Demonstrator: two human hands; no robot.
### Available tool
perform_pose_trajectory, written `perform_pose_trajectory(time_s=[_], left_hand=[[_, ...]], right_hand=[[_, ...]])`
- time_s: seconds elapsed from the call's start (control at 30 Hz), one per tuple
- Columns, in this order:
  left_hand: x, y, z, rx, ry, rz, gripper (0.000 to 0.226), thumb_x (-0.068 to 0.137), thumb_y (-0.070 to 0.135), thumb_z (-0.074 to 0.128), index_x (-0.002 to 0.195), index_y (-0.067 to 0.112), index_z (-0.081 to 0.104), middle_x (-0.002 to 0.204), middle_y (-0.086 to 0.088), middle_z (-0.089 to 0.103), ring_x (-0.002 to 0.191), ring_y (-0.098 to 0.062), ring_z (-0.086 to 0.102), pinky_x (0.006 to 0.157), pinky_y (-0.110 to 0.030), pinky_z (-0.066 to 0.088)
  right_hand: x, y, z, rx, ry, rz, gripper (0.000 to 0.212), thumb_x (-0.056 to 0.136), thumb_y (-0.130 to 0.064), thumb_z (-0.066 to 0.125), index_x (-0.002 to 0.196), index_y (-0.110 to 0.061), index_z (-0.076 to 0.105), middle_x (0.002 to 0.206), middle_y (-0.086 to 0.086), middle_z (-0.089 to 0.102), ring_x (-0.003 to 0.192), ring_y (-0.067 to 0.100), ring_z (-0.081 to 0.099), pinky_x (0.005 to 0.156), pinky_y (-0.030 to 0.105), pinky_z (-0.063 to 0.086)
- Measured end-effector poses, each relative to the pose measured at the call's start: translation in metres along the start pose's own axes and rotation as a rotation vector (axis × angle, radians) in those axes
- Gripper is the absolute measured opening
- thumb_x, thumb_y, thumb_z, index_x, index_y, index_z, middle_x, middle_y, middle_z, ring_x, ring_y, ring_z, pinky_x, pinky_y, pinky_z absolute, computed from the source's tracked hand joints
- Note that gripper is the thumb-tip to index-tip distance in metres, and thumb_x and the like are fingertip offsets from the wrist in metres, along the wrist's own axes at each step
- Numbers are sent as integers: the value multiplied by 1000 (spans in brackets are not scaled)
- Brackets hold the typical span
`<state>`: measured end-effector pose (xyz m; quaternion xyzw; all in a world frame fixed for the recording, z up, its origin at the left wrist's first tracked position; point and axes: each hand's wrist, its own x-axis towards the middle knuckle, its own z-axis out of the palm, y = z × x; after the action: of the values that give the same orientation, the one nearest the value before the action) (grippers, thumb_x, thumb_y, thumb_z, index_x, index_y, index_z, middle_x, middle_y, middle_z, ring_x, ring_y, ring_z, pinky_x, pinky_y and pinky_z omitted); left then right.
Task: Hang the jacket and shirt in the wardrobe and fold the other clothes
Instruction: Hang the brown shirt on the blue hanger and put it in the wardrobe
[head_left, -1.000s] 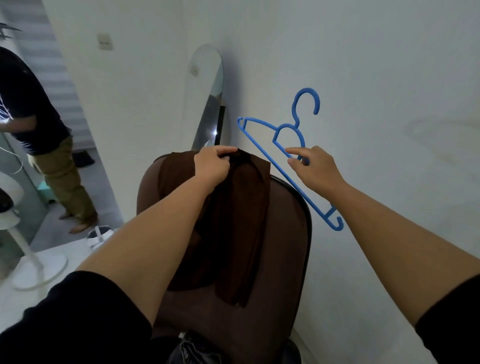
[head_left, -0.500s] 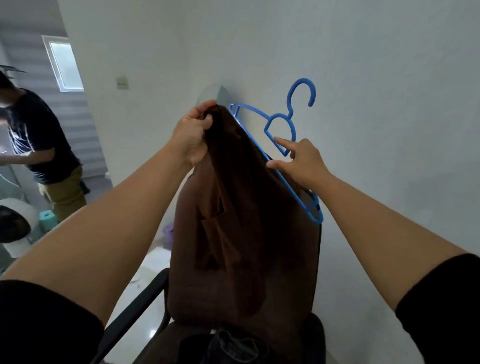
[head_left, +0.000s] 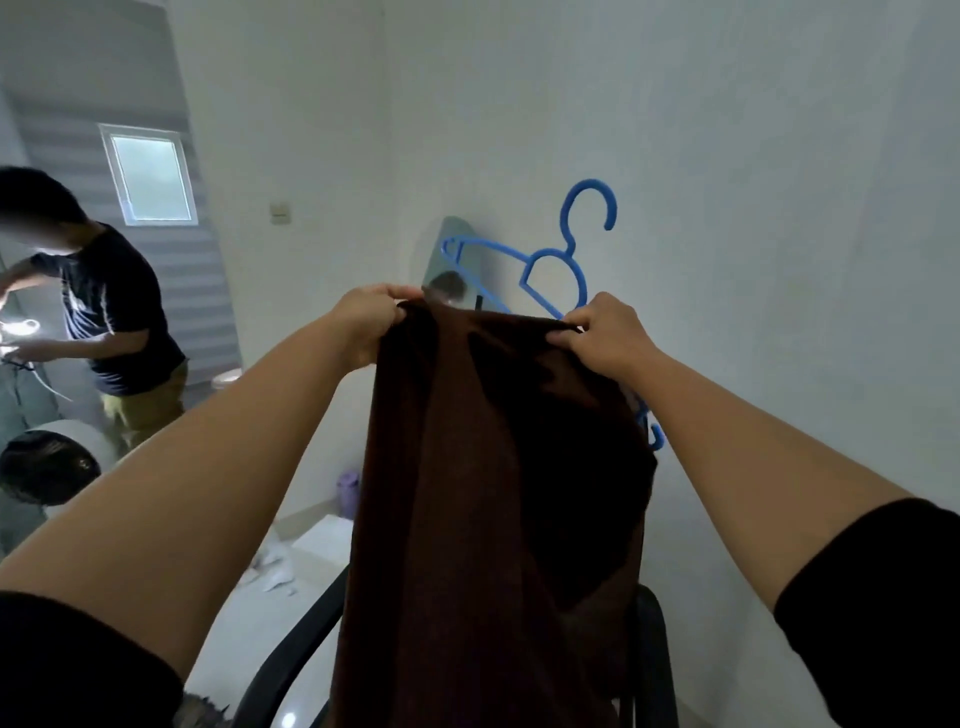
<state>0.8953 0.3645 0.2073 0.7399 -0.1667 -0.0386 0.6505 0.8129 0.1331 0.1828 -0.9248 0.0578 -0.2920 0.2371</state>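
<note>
My left hand (head_left: 366, 322) and right hand (head_left: 605, 332) each pinch the top of the brown shirt (head_left: 493, 493), held up over the chair (head_left: 291, 670). The right hand also holds the blue hanger (head_left: 553, 265). I think the hanger could slip and fall.

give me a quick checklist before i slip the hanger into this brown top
1. Left hand grips the brown garment's top edge: ok.
2. Right hand pinches the other end of that edge: ok.
3. Blue hanger in the right hand too, behind the cloth: ok.
4. Neck opening spread for the hanger: cannot tell, fabric too dark.
5. Hanger arm inside the garment: not ok, it sits behind.
6. Cloth clear of the chair below: cannot tell.
</note>
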Motion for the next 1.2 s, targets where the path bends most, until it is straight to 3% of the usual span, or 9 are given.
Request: perform_pose_trajectory(time_s=[0.1, 0.2, 0.43, 0.53, 0.6, 0.73, 0.83, 0.97, 1.2], left_hand=[[-13, -28, -10, 437, 24, 0, 35, 90, -4, 37, 84, 20, 62, 89, -4, 61, 81, -19, 59, 73, -30, 54], [-27, -38, -2, 537, -76, 124, 26, 84, 6, 55, 103, 22, 64, 109, -2, 63, 101, -18, 59, 88, -28, 48], [-65, -26, 43, 548, -114, 1031, 34, 69, 43, 75, 89, 19, 63, 91, 9, 54, 81, -2, 52, 76, -9, 39], [-71, -28, 62, 807, -125, 1321, 52, 65, 54, 74, 97, 14, 63, 93, -2, 59, 78, -15, 55, 72, -24, 45], [-70, -29, 77, 913, -78, 1438, 34, 72, 40, 70, 94, 14, 66, 89, -5, 64, 75, -21, 59, 65, -33, 49], [-65, -9, 91, 715, 81, 1170, 13, 80, 18, 62, 89, 16, 71, 81, -2, 65, 74, -22, 60, 65, -37, 52], [-50, 8, 92, 647, 129, 927, 18, 80, 10, 60, 90, 20, 71, 85, 2, 67, 79, -19, 60, 76, -34, 49], [-42, 15, 106, 417, 71, 731, 21, 84, 4, 56, 92, 17, 71, 76, 9, 63, 65, -5, 59, 66, -9, 43], [-51, 43, 140, -68, -185, 592, 25, 88, 6, 56, 82, 28, 66, 81, 12, 67, 75, 1, 64, 72, -17, 52]], right_hand=[[-11, -17, -10, -55, -110, 9, 24, 87, -28, 62, 93, -7, 73, 79, 1, 50, 78, 16, 50, 60, 19, 33], [-15, -33, -14, -97, -183, 43, 26, 86, -32, 62, 86, -8, 72, 71, 0, 51, 64, 8, 46, 55, 17, 31], [-23, -46, -13, -92, -282, 88, 33, 81, -34, 67, 85, -1, 71, 72, 4, 52, 60, 10, 43, 55, 22, 35], [-27, -43, -23, -32, -293, 117, 21, 77, -15, 63, 62, -2, 59, 69, 9, 47, 63, 15, 42, 57, 24, 35], [-30, -40, -29, -16, -277, 125, 20, 78, -11, 58, 61, -3, 54, 69, 10, 45, 66, 18, 41, 60, 26, 37], [-35, -29, -47, 175, -226, 95, 26, 87, -15, 57, 62, -10, 54, 63, 2, 43, 59, 11, 36, 54, 13, 36], [-41, -23, -68, 212, -192, 8, 15, 91, -14, 58, 101, -19, 68, 82, -9, 53, 70, 2, 50, 61, 6, 36], [-47, -11, -83, 113, -124, -132, 43, 84, -15, 68, 125, -26, 58, 74, -23, 34, 63, 2, 36, 68, 16, 33], [-48, 1, -87, 122, -70, -104, 33, 79, -37, 71, 109, -23, 63, 77, -3, 50, 72, 11, 45, 71, 33, 43]])
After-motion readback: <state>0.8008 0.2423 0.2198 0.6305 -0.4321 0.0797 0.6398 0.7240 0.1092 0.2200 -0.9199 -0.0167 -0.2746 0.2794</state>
